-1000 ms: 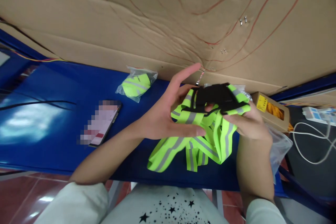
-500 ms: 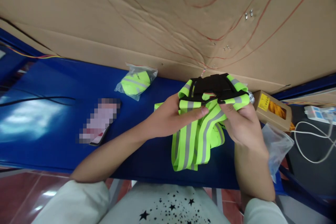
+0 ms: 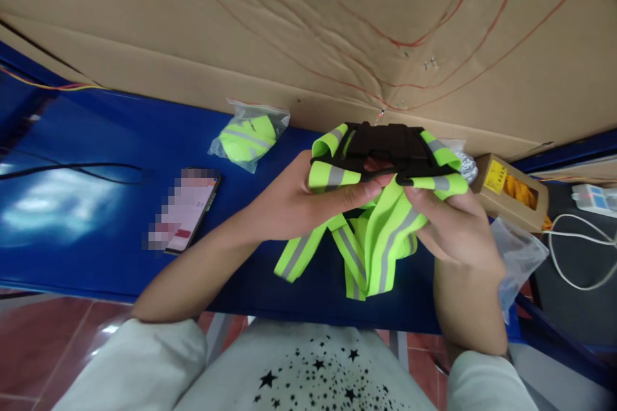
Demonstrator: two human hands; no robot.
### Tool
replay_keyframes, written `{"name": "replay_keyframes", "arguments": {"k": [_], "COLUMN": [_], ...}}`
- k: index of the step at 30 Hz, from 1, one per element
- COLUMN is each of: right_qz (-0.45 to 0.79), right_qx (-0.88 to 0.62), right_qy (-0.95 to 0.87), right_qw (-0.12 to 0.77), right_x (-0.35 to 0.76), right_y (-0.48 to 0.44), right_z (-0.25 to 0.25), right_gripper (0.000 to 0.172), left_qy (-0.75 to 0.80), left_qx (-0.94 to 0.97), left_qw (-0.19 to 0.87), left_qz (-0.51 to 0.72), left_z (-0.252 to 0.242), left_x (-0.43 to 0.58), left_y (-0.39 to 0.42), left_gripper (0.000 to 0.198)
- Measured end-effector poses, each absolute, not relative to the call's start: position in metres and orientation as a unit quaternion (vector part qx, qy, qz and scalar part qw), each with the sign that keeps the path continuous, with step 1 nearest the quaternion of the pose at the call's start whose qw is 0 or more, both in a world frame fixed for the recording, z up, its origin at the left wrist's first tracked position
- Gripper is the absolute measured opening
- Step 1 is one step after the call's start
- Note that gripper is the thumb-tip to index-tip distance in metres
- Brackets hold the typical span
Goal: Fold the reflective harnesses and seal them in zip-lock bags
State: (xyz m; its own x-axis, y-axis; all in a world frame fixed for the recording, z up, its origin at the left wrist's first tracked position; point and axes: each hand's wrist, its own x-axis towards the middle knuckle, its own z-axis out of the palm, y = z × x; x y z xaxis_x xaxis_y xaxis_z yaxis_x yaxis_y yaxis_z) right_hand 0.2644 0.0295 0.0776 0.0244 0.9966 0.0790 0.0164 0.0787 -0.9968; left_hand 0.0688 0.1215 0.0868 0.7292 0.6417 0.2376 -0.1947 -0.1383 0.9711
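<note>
Between my hands is a neon yellow-green reflective strap (image 3: 385, 250) with a grey stripe, raised over the blue table. Its large black plastic buckle (image 3: 388, 144) faces up and looks joined. My left hand (image 3: 308, 199) grips the strap at the buckle's left end, thumb on top and fingers hidden beneath. At the other end, my right hand (image 3: 456, 228) pinches the strap with its thumb just under the buckle. Loose loops of strap hang below the hands toward the table's front edge.
On the blue table (image 3: 96, 205) lie a phone (image 3: 186, 215) and a clear bag (image 3: 248, 135) holding another folded strap. At the right are a cardboard box (image 3: 513, 192) with orange contents, an opened clear bag (image 3: 518, 257) and a white cable (image 3: 559, 270). A cardboard panel (image 3: 193, 32) stands behind.
The hanging loops have spread, and one strap end now swings out to the left. My left thumb has shifted along the strap under the buckle. Both hands keep their hold.
</note>
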Motion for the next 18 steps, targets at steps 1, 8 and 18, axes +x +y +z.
{"name": "replay_keyframes", "arguments": {"k": [1,8,18], "right_qz": [0.466,0.247,0.102], "right_qx": [-0.488,-0.538,-0.573], "right_qy": [-0.512,-0.676,-0.737], "right_qw": [0.532,0.439,0.345], "right_x": [0.261,0.258,0.271], "right_y": [0.030,0.039,0.023], "right_z": [0.075,0.073,0.106], "right_gripper": [0.030,0.024,0.086], "left_qy": [0.157,0.185,0.101], "left_qx": [0.695,0.713,0.723], "left_qw": [0.614,0.588,0.634], "left_qz": [0.340,0.334,0.255], "left_z": [0.085,0.058,0.050], "left_x": [0.071,0.084,0.083], "left_y": [0.120,0.123,0.123], "left_gripper": [0.021,0.030,0.023]}}
